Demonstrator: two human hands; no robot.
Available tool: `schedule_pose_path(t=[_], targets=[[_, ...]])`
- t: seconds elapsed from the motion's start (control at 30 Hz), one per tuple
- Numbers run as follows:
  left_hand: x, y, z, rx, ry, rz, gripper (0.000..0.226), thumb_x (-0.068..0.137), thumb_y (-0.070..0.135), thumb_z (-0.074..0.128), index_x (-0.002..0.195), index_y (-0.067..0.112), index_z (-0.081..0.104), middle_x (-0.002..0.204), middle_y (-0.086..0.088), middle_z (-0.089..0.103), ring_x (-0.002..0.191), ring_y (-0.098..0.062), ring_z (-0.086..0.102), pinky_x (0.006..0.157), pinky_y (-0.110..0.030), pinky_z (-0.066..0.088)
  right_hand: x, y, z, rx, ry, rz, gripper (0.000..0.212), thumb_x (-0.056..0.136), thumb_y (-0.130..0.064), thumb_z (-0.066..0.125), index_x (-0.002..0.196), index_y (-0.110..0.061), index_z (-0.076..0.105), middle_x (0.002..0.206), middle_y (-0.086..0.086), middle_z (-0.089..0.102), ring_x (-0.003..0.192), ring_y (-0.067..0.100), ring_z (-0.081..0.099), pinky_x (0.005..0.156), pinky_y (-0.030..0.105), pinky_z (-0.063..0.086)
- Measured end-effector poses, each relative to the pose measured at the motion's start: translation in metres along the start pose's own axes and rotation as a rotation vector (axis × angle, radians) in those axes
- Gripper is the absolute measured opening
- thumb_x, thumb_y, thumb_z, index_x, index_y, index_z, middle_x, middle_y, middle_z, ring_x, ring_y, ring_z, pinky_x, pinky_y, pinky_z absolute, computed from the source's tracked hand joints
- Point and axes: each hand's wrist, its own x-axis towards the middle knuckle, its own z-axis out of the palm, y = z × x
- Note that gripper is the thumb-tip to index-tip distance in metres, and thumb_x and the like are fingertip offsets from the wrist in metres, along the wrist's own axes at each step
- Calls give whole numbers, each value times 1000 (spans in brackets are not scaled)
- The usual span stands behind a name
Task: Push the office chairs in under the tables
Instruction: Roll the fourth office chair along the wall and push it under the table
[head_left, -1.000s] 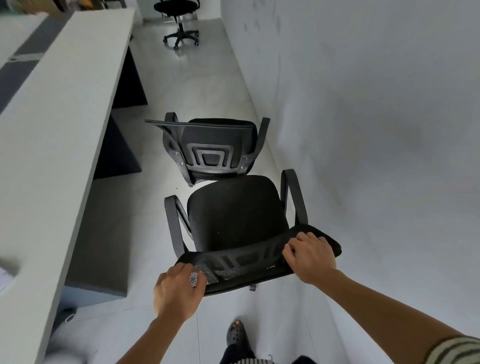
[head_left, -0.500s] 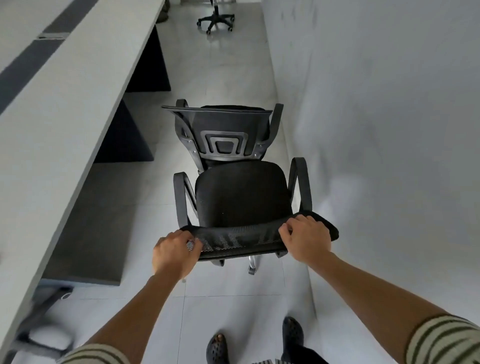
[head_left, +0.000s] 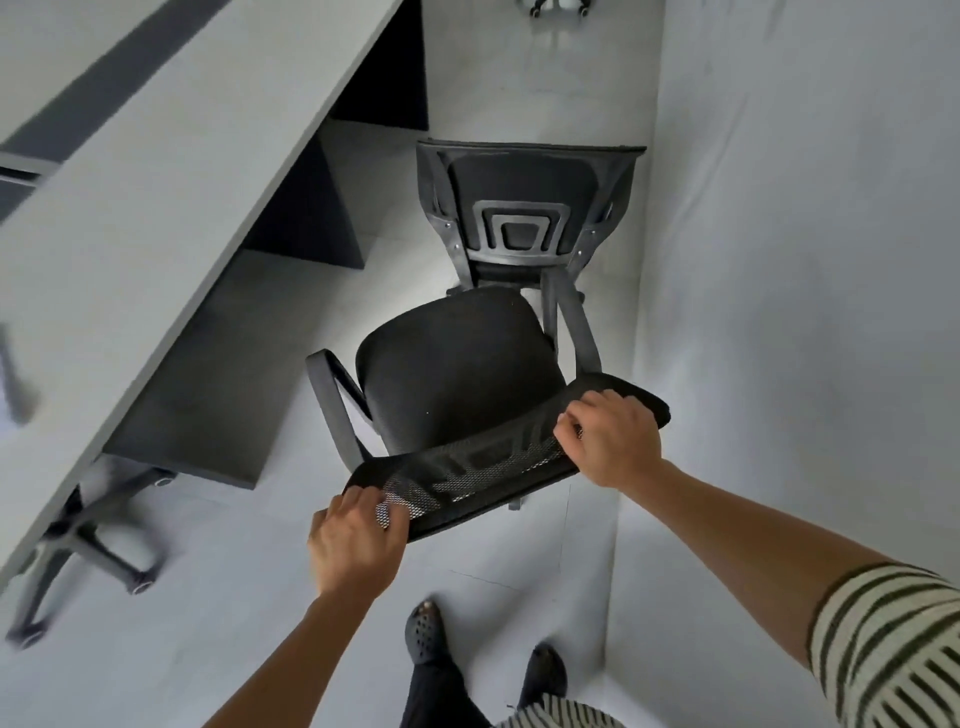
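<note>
Now we're swinging the mesh office chair (head_left: 467, 395) leftward toward the table (head_left: 156, 218); left hand (head_left: 356, 545) and right hand (head_left: 610, 441) are gripping its backrest (head_left: 483, 467), seat (head_left: 452, 353) lying just beyond our fingers, not under yet.

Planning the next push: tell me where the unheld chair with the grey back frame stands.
In the head view that office chair stands just beyond the held chair, between the table on the left and the wall on the right.
</note>
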Motion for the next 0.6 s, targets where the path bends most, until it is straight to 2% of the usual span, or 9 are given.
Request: schedule_pose_path(t=[0.1, 0.23, 0.33, 0.4, 0.5, 0.6], targets=[[6, 0, 2, 13, -2, -74, 48, 75, 45, 30, 88, 17, 66, 89, -5, 67, 87, -28, 58, 82, -40, 42, 33, -3, 4, 28, -5, -52, 38, 84, -32, 47, 53, -12, 56, 50, 1, 45, 48, 18, 37, 49, 25, 25], [37, 3, 0, -10, 20, -166, 37, 79, 44, 37, 87, 19, 64, 89, -3, 65, 86, -26, 56, 81, -39, 41, 94, -11, 17, 1, -47, -66, 42, 83, -36, 39, 53, -11, 56, 52, 5, 50, 53, 24, 44, 55, 30, 28], [61, 4, -4, -21, 74, -215, 30, 81, 41, 42, 82, 20, 64, 83, -2, 66, 81, -25, 57, 77, -37, 42, 138, -20, 27, -46, -97, -93, 42, 83, -38, 40, 59, -13, 63, 61, 6, 61, 65, 26, 52, 73, 37, 41], [74, 5, -5, -19, 91, -228, 27, 81, 40, 45, 80, 20, 64, 81, 0, 66, 79, -24, 58, 75, -35, 43, 159, -21, 34, -57, -127, -139, 43, 83, -40, 38, 62, -15, 66, 66, 6, 65, 70, 28, 56, 81, 40, 43], [93, 11, -5, -32, 93, -242, 28, 81, 41, 44, 80, 22, 65, 81, 3, 66, 79, -22, 59, 74, -34, 44, 192, -20, 44, -25, -136, -187, 44, 82, -42, 37, 67, -16, 68, 69, 6, 66, 68, 27, 58, 75, 37, 43], [113, 17, -5, -53, 105, -275, 23, 81, 40, 49, 80, 23, 65, 81, 4, 67, 77, -22, 59, 71, -34, 46, 232, -23, 54, 13, -129, -250, 44, 82, -44, 37, 67, -16, 67, 70, 4, 66, 69, 27, 58, 75, 37, 43]])
